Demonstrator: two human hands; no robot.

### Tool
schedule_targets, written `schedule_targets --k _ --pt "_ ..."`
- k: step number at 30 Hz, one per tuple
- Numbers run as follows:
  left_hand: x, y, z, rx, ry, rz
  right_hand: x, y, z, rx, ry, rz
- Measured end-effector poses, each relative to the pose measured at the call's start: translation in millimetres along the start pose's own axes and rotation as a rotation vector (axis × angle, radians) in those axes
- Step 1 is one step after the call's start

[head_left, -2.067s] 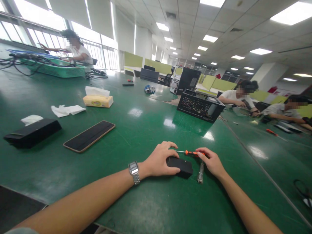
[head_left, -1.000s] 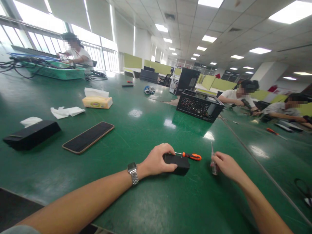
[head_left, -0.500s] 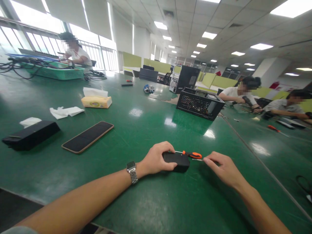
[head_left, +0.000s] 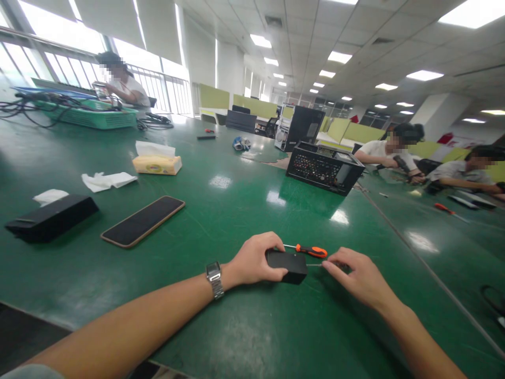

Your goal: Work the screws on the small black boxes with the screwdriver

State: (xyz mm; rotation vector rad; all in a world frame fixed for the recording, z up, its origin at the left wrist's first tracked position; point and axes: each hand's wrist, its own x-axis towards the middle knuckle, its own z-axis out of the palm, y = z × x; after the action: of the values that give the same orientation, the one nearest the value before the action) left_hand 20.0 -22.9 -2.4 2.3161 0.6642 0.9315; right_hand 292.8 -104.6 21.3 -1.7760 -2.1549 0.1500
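Change, left to right: left hand (head_left: pixel 256 259) is where it was half a second ago, thumb and fingers clamped around the near-left part of a black block (head_left: pixel 292 263). Right hand (head_left: pixel 360 276) has brought a thin-shafted screwdriver (head_left: pixel 314 265) in toward the left hand; the gap between tip and block seen earlier is gone. Shaft now runs level to the block's right end. Reading: the tool appears to be at that end face, with the left hand bracing. Whether the tip is seated in anything cannot be told.

Layout, left to right: phone (head_left: pixel 142 222) lies flat, well to the left of the left hand, apart from it. Block sits between the hands, on the green table (head_left: pixel 224 331), its left part under the left-hand fingers, its right end facing the right hand. Orange screwdriver (head_left: pixel 313 251) lies loose just beyond the block, handle near the right-hand fingertips, held by neither hand. Right hand pinches the thin-shafted screwdriver between thumb and fingers; handle mostly hidden behind them.
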Motion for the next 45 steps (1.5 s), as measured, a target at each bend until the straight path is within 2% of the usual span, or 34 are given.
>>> schedule_targets --k 10,18,25,28,32,36,42,45 --pt "1 4 0.9 0.027 -0.039 0.016 0 -29 27 0.164 0.115 -0.027" --pt "0 5 -1.8 0.099 -0.134 -0.020 -4 -38 30 0.162 0.247 0.002" --pt "-3 8 4.3 0.103 -0.087 -0.087 -2 -39 41 0.105 0.329 0.037" --pt "-4 9 7.9 0.121 -0.078 -0.131 -1 -37 47 0.103 0.322 0.047" --pt "-6 8 10.6 0.128 -0.083 -0.146 -2 -36 52 0.132 0.247 0.050" --pt "-5 8 6.5 0.097 -0.088 -0.163 0 -34 51 0.125 0.229 0.055" --pt "-1 10 -8.4 -0.017 -0.196 -0.169 0 -37 37 0.134 0.360 0.030" --pt "0 11 -9.3 -0.026 -0.186 -0.152 -2 -47 34 0.163 0.399 -0.038"
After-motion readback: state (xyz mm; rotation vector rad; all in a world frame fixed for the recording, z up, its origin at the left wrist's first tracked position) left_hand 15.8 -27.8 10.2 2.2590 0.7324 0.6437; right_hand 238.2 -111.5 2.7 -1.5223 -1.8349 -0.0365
